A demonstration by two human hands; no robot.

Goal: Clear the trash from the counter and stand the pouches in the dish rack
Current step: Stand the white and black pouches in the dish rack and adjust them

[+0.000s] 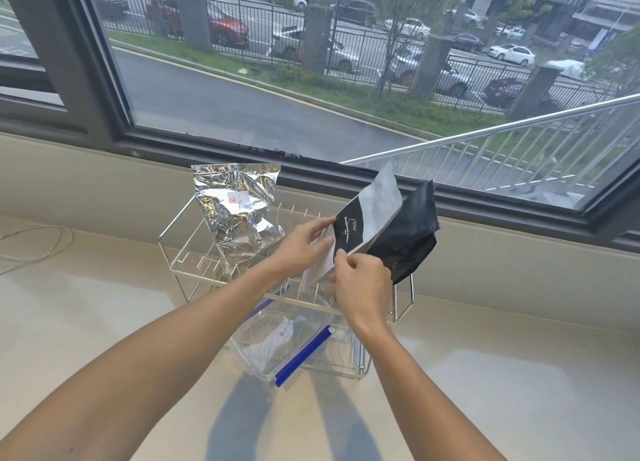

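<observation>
A wire dish rack stands on the beige counter below the window. A crumpled silver foil pouch stands upright in its back left slots. A black pouch leans at the rack's right side. Over the rack's middle I hold a black-and-white coffee pouch, tilted, its top pointing up and right. My left hand grips its left edge and my right hand pinches its lower corner. A clear zip bag with a blue slider lies in the rack's front part, leaning toward me.
The counter runs wide on both sides of the rack. A thin pale cord loops at the far left. A raised ledge and the dark window frame sit directly behind the rack.
</observation>
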